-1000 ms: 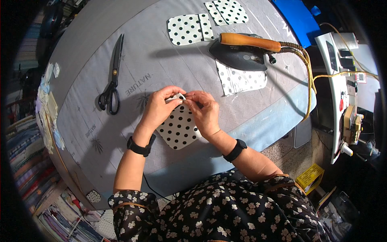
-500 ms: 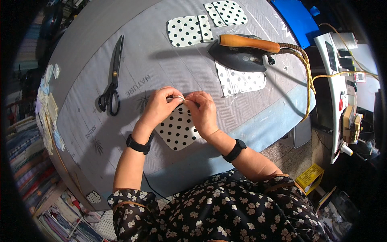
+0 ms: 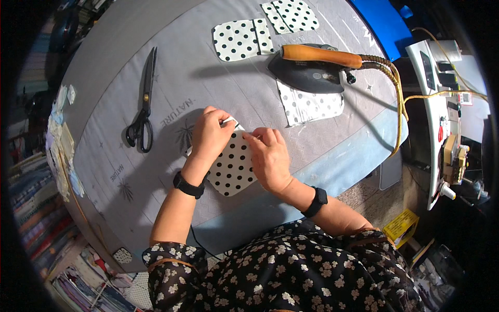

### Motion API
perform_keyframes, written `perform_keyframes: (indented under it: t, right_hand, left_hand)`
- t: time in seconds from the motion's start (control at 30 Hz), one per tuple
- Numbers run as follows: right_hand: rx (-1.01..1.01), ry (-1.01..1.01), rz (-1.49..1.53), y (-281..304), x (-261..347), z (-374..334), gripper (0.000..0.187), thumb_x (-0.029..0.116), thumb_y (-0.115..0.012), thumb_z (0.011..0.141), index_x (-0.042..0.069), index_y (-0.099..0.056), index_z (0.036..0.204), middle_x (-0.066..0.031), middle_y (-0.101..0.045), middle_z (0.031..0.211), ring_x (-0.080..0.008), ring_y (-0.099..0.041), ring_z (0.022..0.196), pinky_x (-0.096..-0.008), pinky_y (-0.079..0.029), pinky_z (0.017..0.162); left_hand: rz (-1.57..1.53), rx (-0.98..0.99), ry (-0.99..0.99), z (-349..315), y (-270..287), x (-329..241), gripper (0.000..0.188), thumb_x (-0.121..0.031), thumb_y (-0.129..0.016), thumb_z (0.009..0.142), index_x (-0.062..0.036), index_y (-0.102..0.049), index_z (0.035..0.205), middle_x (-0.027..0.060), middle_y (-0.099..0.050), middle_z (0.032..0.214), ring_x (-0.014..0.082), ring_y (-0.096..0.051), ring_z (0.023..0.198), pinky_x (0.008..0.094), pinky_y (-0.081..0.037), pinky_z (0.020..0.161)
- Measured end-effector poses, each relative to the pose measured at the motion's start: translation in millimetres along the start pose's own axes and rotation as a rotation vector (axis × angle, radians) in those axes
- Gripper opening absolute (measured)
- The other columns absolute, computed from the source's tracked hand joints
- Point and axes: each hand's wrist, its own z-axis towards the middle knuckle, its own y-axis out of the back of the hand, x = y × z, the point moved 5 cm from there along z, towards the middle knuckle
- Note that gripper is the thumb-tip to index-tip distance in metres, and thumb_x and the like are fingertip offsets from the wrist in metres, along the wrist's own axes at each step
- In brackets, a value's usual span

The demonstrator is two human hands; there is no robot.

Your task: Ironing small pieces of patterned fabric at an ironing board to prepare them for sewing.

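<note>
A white fabric piece with black polka dots (image 3: 231, 169) lies on the padded grey cover in front of me. My left hand (image 3: 210, 135) is closed, pinching the folded far edge of this piece near its left end. With thumb and fingers together, my right hand (image 3: 270, 158) grips the same edge at its right end. The fold shows as a white strip between the two hands; part of it is hidden behind the left fingers. Each wrist wears a black band.
An iron (image 3: 306, 70) with a wooden handle rests partly on another dotted piece (image 3: 312, 106). Two more dotted pieces (image 3: 236, 40) lie at the back. Black scissors (image 3: 143, 106) lie to the left. The iron's cord (image 3: 399, 114) hangs along the right side.
My hands have moved apart along the far edge, the right hand coming lower and to the right. More of the folded strip now shows between them.
</note>
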Motion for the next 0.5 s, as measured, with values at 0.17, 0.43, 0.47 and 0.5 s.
perform_keyframes:
  t: [0.17,0.43,0.47,0.5]
  right_hand:
    - [0.092,0.051,-0.110,-12,2,8,0.048,0.004,-0.056,0.078,0.008,-0.060,0.126,-0.0076,-0.054,0.104,-0.0267,-0.051,0.092,-0.0372,-0.044,0.081]
    - [0.150,0.141,-0.236,-21,1,8,0.053,0.011,-0.053,0.082,0.003,-0.053,0.135,-0.0101,-0.052,0.107,-0.0267,-0.050,0.096,-0.0373,-0.043,0.083]
    - [0.151,0.142,-0.237,-20,2,9,0.053,0.011,-0.053,0.082,0.003,-0.053,0.135,-0.0101,-0.052,0.107,-0.0267,-0.050,0.096,-0.0373,-0.043,0.083]
    - [0.175,0.141,-0.279,-21,3,10,0.053,0.012,-0.053,0.082,0.002,-0.052,0.134,-0.0101,-0.052,0.107,-0.0264,-0.050,0.097,-0.0369,-0.043,0.083]
  left_hand:
    - [0.028,0.017,0.010,4,-2,1,0.014,-0.014,-0.073,0.077,-0.0003,-0.070,0.081,0.0129,-0.066,0.088,0.0304,-0.066,0.078,0.0393,-0.053,0.070]
    - [0.107,0.004,0.023,6,-1,-2,0.012,-0.013,-0.073,0.076,-0.0012,-0.070,0.078,0.0130,-0.066,0.088,0.0316,-0.065,0.079,0.0408,-0.052,0.070]
    - [0.117,-0.003,0.012,6,-1,-2,0.012,-0.013,-0.073,0.076,-0.0013,-0.069,0.077,0.0129,-0.066,0.087,0.0317,-0.065,0.079,0.0412,-0.052,0.070]
    - [0.115,-0.004,0.013,6,-1,-2,0.012,-0.013,-0.073,0.076,-0.0013,-0.069,0.077,0.0129,-0.066,0.087,0.0317,-0.065,0.079,0.0412,-0.052,0.070]
